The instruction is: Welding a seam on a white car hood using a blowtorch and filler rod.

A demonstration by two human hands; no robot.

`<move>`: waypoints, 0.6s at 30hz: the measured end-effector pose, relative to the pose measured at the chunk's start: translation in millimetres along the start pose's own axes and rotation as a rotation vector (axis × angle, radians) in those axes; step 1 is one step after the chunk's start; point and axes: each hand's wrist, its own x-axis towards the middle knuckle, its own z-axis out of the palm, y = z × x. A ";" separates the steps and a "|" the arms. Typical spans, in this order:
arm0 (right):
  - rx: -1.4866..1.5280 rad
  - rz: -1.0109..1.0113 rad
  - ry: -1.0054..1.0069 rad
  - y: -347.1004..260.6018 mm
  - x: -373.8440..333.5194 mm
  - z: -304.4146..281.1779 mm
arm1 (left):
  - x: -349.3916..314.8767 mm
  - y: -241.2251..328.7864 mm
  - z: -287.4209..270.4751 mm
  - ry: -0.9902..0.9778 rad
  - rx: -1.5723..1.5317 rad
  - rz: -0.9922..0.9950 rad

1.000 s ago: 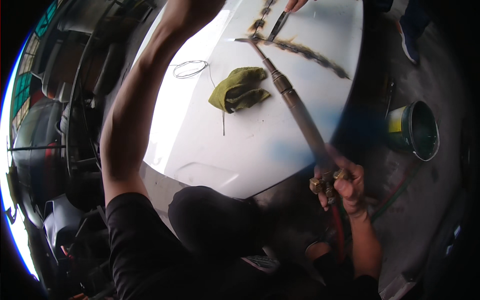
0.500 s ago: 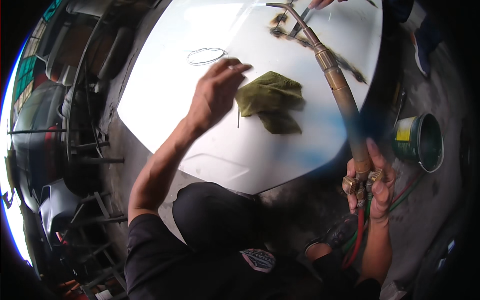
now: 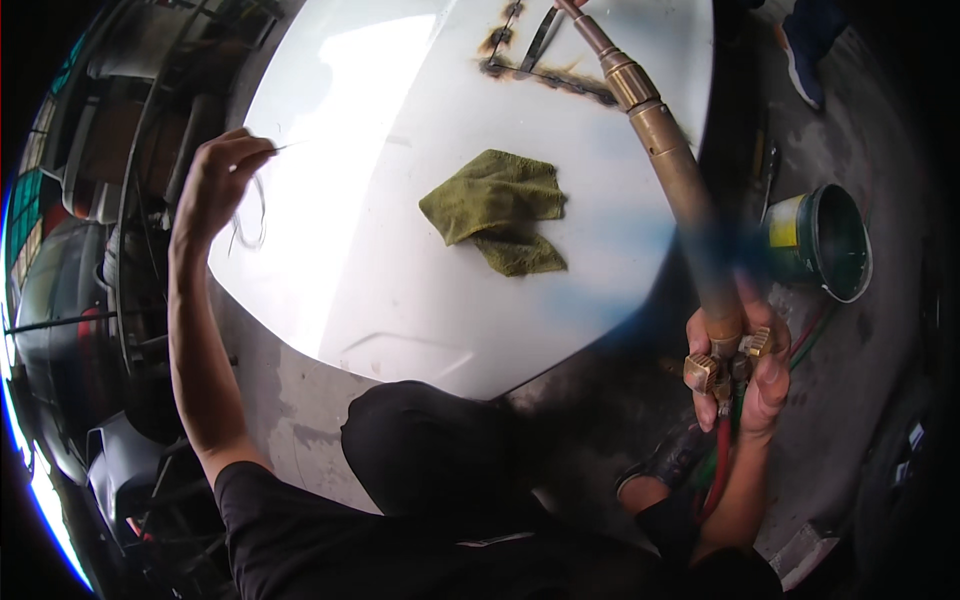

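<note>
My left hand (image 3: 212,180) is raised over the left edge of a white car panel (image 3: 400,290), fingers pinched on a loop of thin wire (image 3: 262,210) that hangs below them. My right hand (image 3: 768,385) grips a brass gas welding torch (image 3: 672,165) near its knobbed valves, with a red and a green hose running down from it. The torch slants up and left across the panel; its tip is out of view. Beyond it, a dark metal strip (image 3: 541,40) lies by a scorched seam (image 3: 560,82). A crumpled olive cloth (image 3: 505,195) rests mid-panel.
A dark green bucket (image 3: 820,245) with a yellow label stands on the floor at the right. Another person's shoe (image 3: 800,65) shows at the upper right. Metal racks with car parts (image 3: 110,250) line the left side. My knee is against the panel's near edge.
My left hand has moved left from beside the cloth and lifted the wire loop off the panel. The torch stays in my right hand. The view has shifted slightly.
</note>
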 end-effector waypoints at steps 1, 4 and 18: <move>0.015 -0.002 0.004 1.5 1.1 1.1 | -17.1 -5.1 -17.1 0.032 -0.142 -0.098; 0.010 -0.014 0.034 5.8 2.5 1.7 | -36.6 27.0 2.4 0.005 -0.517 -0.171; -0.039 -0.050 0.002 8.4 -3.0 15.5 | 82.3 22.7 124.8 -0.166 -0.086 0.392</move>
